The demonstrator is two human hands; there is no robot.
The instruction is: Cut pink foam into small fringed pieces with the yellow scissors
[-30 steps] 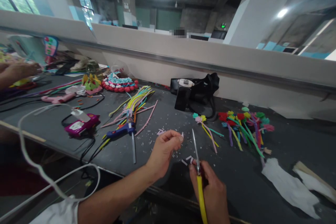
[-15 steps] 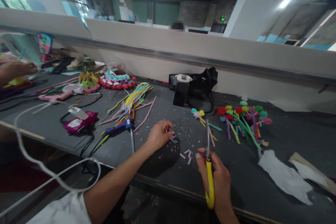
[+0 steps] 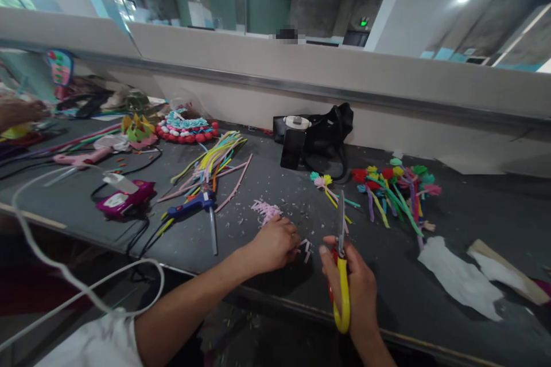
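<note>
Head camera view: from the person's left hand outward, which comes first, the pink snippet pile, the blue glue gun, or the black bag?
1. Pink snippet pile, just beyond the left hand.
2. Blue glue gun, off to the left.
3. Black bag, at the back wall.

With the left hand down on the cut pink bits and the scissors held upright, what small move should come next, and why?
Probably pinch up one of the short pink pieces. The left hand rests on the table with its fingertips right at them, while the right hand holds the yellow-handled scissors blades up and apart from the pieces, so nothing is placed for cutting.
</note>
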